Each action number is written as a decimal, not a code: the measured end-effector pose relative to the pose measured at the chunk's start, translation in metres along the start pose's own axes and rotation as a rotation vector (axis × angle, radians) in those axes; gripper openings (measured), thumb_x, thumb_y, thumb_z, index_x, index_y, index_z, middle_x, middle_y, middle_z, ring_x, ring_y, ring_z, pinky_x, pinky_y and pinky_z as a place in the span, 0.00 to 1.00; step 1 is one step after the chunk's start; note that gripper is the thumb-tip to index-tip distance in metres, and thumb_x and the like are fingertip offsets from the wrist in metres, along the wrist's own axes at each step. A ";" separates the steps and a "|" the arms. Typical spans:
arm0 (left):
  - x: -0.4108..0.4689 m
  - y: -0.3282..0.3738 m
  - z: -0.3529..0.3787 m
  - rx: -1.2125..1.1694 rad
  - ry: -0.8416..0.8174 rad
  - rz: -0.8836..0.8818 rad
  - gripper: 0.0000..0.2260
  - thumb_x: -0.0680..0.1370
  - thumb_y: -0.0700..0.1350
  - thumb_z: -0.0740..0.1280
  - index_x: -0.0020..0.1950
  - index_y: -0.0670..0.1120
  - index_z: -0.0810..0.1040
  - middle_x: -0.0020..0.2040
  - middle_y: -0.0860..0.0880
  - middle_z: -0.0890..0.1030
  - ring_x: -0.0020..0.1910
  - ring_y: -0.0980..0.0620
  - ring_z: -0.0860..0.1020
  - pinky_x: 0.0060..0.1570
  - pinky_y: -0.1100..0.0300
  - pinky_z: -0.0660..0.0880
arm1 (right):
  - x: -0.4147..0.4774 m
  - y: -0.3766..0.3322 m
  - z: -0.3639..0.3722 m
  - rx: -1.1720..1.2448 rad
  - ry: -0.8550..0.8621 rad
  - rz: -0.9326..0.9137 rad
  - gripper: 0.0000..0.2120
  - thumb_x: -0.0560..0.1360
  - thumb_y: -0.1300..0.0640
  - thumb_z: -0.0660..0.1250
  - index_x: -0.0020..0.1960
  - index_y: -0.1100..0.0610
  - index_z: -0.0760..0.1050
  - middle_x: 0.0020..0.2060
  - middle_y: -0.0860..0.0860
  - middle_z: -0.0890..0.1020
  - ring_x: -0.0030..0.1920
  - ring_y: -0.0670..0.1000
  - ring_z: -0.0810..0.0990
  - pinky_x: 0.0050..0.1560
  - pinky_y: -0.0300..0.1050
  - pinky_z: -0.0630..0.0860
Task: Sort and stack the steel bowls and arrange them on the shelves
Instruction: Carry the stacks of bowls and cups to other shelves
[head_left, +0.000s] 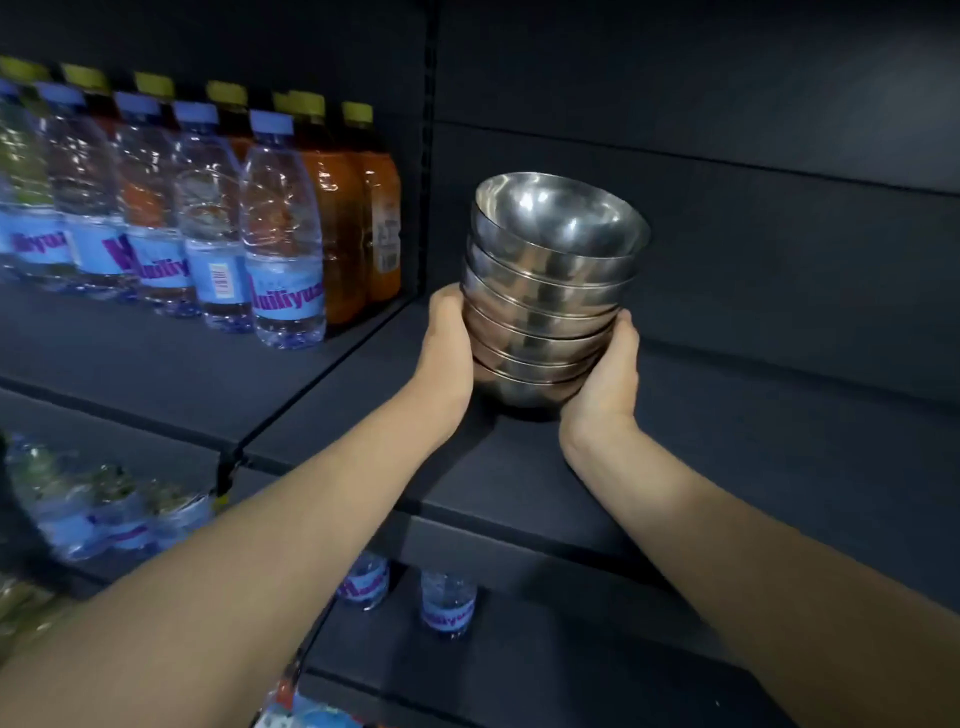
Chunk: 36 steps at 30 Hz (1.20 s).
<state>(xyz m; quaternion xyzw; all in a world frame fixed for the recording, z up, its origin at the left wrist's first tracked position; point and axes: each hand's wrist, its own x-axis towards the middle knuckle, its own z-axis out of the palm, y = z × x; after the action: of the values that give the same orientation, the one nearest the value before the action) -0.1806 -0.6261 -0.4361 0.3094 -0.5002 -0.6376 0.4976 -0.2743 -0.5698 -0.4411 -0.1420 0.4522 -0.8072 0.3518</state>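
A person's left hand (449, 343) and right hand (605, 369) are gripping a nested stack of shiny round steel bowls (550, 291) from either side, both equally near. The stack's long axis is rising upright, tilting slightly. Its base is meeting or just clearing the dark grey shelf (727, 467), well right of the clear plastic water bottles (283, 234).

Place: a shop, on a grocery aisle.
Fixture: dark metal shelves (727, 467) in tiers, hung on a slotted upright post (429, 130).
Left of the post: rows of identical labelled water bottles (283, 234), with orange drink bottles (337, 223) behind them.
Below the post: loose bottles (447, 608) of the same brand on a lower tier.
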 end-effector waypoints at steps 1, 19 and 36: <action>0.009 -0.001 -0.001 -0.009 0.001 -0.010 0.18 0.80 0.50 0.51 0.43 0.46 0.78 0.42 0.50 0.82 0.46 0.53 0.79 0.47 0.60 0.74 | 0.009 0.003 0.003 -0.011 -0.002 -0.002 0.20 0.79 0.44 0.57 0.66 0.51 0.74 0.57 0.47 0.80 0.56 0.48 0.78 0.62 0.45 0.73; 0.133 -0.034 0.021 -0.011 0.024 -0.025 0.19 0.82 0.49 0.48 0.40 0.48 0.74 0.38 0.50 0.79 0.39 0.55 0.77 0.38 0.62 0.72 | 0.143 0.032 0.033 -0.156 -0.015 -0.070 0.30 0.73 0.33 0.55 0.70 0.47 0.68 0.66 0.48 0.75 0.64 0.52 0.74 0.69 0.53 0.67; 0.141 -0.037 0.015 0.025 0.111 -0.063 0.19 0.78 0.55 0.51 0.51 0.46 0.78 0.47 0.47 0.81 0.46 0.52 0.77 0.46 0.60 0.74 | 0.150 0.032 0.029 -0.211 0.000 -0.079 0.32 0.71 0.32 0.55 0.70 0.45 0.68 0.66 0.46 0.75 0.64 0.51 0.73 0.69 0.51 0.66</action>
<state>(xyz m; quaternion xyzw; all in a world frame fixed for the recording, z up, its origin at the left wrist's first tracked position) -0.2504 -0.7546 -0.4521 0.3661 -0.4699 -0.6284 0.5003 -0.3513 -0.7032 -0.4654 -0.1962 0.5285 -0.7684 0.3027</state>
